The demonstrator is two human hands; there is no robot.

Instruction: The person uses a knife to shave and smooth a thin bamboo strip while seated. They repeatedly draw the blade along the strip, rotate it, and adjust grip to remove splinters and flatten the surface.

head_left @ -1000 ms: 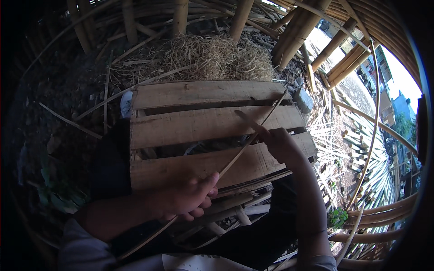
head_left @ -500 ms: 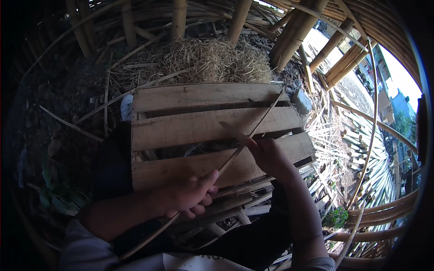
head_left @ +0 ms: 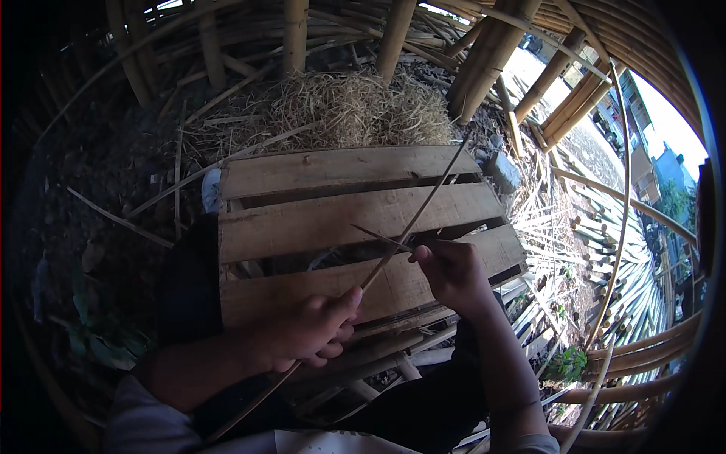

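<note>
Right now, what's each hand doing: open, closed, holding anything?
Left hand: closed around the thin bamboo strip.
Right hand: closed on a slim blade set against the strip.

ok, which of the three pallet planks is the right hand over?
The nearest plank, lowest in the picture. The right hand overlaps its right part; the middle plank and far plank lie beyond it, uncovered.

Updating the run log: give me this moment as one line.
left hand: grip shut on bamboo strip | right hand: holds thin blade against strip | below: wooden pallet | beyond: straw pile
</note>
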